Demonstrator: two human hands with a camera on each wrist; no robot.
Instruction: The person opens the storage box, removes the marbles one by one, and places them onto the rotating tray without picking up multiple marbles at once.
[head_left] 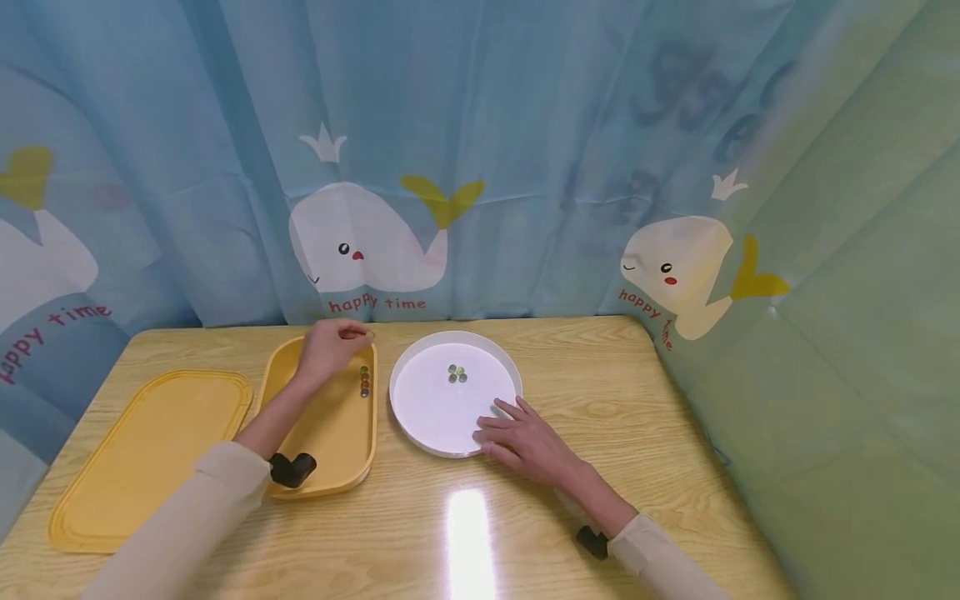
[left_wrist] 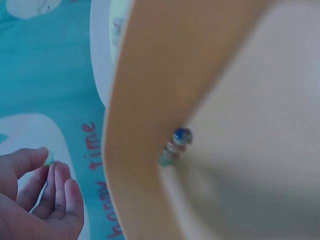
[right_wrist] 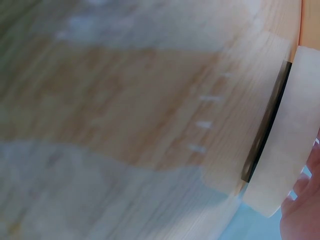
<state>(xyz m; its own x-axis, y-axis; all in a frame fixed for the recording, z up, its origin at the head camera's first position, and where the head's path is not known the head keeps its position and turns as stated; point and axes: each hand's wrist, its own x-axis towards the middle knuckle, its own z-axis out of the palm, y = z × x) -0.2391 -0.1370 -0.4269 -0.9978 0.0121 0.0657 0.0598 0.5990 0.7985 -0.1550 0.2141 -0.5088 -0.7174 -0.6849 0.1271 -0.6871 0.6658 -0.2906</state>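
Note:
Between thumb and fingertips my left hand (head_left: 330, 348) pinches a small greenish glass marble (left_wrist: 49, 158), held at the far right corner of a deep yellow tray (head_left: 333, 454). Inside that tray, along its right wall, several marbles (head_left: 364, 382) sit in a short row; the left wrist view shows blue, reddish and green ones. My right hand (head_left: 528, 443) rests with spread fingers over the near right rim of a round white tray (head_left: 423, 412). Several marbles (head_left: 458, 374) lie grouped together on the round tray's bright floor.
A flat yellow lid (head_left: 153, 454) lies left of the deep tray on the wooden table (head_left: 585, 375). Behind the table hangs a blue curtain (head_left: 525, 167) printed with whales, and it continues down the right side. A light glares off the table's near middle.

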